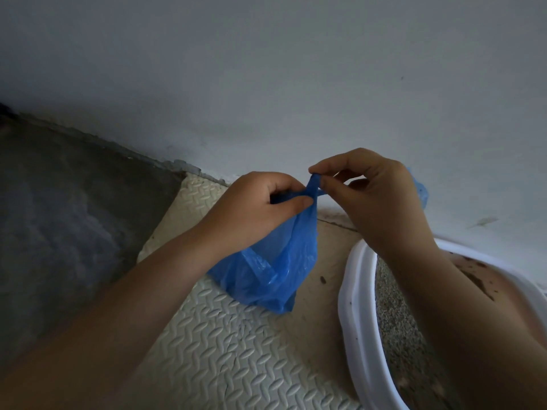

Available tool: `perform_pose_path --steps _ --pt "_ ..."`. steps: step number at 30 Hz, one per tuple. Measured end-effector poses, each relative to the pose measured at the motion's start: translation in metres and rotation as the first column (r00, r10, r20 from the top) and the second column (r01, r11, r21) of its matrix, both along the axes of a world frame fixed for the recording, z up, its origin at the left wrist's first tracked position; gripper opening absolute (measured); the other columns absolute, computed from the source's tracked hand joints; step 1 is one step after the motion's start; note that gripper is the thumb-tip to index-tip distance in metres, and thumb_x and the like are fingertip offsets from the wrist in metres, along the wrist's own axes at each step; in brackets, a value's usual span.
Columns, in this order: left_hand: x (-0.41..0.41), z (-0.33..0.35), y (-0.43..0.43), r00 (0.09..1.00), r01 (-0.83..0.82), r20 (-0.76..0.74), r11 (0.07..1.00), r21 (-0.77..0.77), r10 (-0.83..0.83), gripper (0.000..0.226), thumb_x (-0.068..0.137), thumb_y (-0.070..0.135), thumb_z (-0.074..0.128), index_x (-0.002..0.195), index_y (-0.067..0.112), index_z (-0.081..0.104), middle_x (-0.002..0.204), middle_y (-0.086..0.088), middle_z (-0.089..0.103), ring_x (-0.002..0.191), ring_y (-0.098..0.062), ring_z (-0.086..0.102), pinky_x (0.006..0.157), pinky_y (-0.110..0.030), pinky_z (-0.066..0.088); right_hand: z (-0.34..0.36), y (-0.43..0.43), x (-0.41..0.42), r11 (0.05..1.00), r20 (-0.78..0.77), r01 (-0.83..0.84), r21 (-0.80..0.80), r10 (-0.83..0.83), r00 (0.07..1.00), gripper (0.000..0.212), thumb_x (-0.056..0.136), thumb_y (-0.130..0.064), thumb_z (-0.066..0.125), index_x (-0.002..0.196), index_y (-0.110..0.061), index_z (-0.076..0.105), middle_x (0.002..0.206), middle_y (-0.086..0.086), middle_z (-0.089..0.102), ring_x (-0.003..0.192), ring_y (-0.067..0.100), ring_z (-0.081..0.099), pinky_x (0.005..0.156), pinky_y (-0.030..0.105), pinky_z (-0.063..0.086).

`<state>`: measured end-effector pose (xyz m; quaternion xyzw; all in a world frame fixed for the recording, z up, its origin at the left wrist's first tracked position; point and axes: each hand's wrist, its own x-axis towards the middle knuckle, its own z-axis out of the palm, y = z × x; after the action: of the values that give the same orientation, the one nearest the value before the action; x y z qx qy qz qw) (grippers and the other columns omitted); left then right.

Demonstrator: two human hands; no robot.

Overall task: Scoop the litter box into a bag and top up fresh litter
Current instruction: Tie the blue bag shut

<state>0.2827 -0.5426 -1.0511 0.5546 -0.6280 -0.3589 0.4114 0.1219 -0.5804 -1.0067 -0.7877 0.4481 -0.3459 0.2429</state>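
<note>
While the blue bag (275, 273) hangs down onto the mat (225, 350), both hands hold its top up in front of the wall (266, 69). The left hand (260, 208) has its fingers curled, and its thumb and first finger pinch one thin strip of the bag. The right hand (373, 196) is a little higher and just beside it, with its back facing the camera. Its thumb and fingertips pinch another thin strip, which stands up between the two hands. The two strips meet in the small gap between the hands, but I cannot tell if they are tied. A bit more blue plastic peeks out behind the right hand. Both arms are bare and reach forward from the bottom of the view. The right arm passes over the white litter box (358, 291), which sits on the right, near the bag but not touching it. Grey litter (390, 315) lies inside the box, and dark specks stick to its far inner side. The bumpy mat lies against the wall, with a dark grey floor (59, 202) to its left.
</note>
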Motion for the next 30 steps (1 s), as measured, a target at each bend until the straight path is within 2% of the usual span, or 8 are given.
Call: perform_pose_path --steps 4,7,10,16,20,23,26,30 --pt "0.001 -0.003 0.0 0.999 -0.043 -0.014 0.999 -0.007 0.043 0.01 0.089 0.031 0.061 0.085 0.026 0.07 0.065 0.011 0.06 0.058 0.001 0.053 0.057 -0.018 0.041 -0.002 -0.003 -0.011 0.998 -0.193 -0.02 -0.063 0.008 0.981 0.016 0.085 -0.023 0.068 0.099 -0.028 0.069 0.087 -0.011 0.066 0.08 0.003 0.061 0.072 0.016 0.047" --pt "0.003 -0.005 -0.001 0.995 -0.093 -0.026 0.996 -0.013 0.093 0.012 0.09 0.029 0.06 0.082 0.025 0.069 0.07 0.005 0.065 0.067 -0.008 0.063 0.066 -0.029 0.049 -0.003 -0.003 -0.018 0.994 -0.304 -0.039 -0.106 0.005 0.953 0.007 0.085 -0.021 0.067 0.088 -0.024 0.072 0.082 -0.01 0.066 0.076 0.004 0.059 0.071 0.014 0.043" --pt "0.006 -0.007 -0.002 0.991 -0.129 -0.038 0.991 -0.02 0.128 0.015 0.091 0.027 0.059 0.081 0.022 0.069 0.071 0.004 0.067 0.068 -0.009 0.064 0.067 -0.029 0.052 -0.007 0.0 -0.019 1.0 -0.321 -0.009 -0.009 0.006 0.947 0.009 0.084 -0.023 0.066 0.087 -0.029 0.072 0.08 -0.014 0.068 0.076 0.001 0.061 0.072 0.015 0.046" --pt "0.009 -0.008 -0.003 0.991 -0.116 -0.07 0.993 -0.014 0.114 0.016 0.092 0.023 0.058 0.085 0.019 0.071 0.072 0.005 0.068 0.069 0.0 0.063 0.066 -0.019 0.051 -0.021 0.006 -0.009 0.981 -0.186 0.067 0.18 -0.033 0.982 0.014 0.082 -0.025 0.07 0.093 -0.032 0.067 0.073 -0.016 0.067 0.07 -0.003 0.063 0.064 0.007 0.046" --pt "0.011 -0.007 -0.001 0.992 -0.114 -0.058 0.993 -0.015 0.113 0.016 0.093 0.023 0.057 0.084 0.019 0.071 0.072 0.008 0.068 0.067 0.001 0.062 0.068 -0.021 0.052 -0.027 0.007 -0.004 0.911 0.007 0.051 0.409 -0.059 0.998 0.01 0.081 -0.014 0.072 0.088 -0.02 0.07 0.07 -0.006 0.072 0.063 0.003 0.067 0.062 0.014 0.051" --pt "0.013 -0.007 -0.001 0.991 -0.121 -0.052 0.993 -0.008 0.12 0.016 0.093 0.024 0.057 0.086 0.024 0.071 0.073 0.01 0.069 0.07 -0.004 0.064 0.073 -0.033 0.055 -0.031 0.01 0.003 0.858 0.098 -0.009 0.514 -0.048 0.994 0.025 0.078 -0.009 0.074 0.099 -0.02 0.066 0.072 -0.004 0.073 0.064 0.005 0.068 0.063 0.016 0.052" --pt "0.012 -0.005 0.0 0.993 -0.112 -0.04 0.994 0.005 0.112 0.016 0.093 0.025 0.057 0.088 0.025 0.072 0.076 0.008 0.07 0.073 -0.017 0.065 0.072 -0.042 0.054 -0.037 0.013 0.012 0.87 0.09 0.012 0.493 -0.065 0.994 0.029 0.078 -0.011 0.075 0.103 -0.023 0.065 0.072 -0.005 0.073 0.065 0.003 0.067 0.066 0.017 0.055" --pt "0.013 -0.001 0.002 0.994 -0.093 -0.048 0.995 0.025 0.094 0.017 0.093 0.026 0.057 0.086 0.026 0.072 0.075 0.006 0.07 0.07 -0.02 0.062 0.069 -0.035 0.051 -0.044 0.015 0.017 0.923 0.025 0.046 0.382 -0.06 0.998 0.018 0.078 -0.02 0.075 0.095 -0.024 0.069 0.07 -0.004 0.07 0.062 0.002 0.063 0.063 0.018 0.053"
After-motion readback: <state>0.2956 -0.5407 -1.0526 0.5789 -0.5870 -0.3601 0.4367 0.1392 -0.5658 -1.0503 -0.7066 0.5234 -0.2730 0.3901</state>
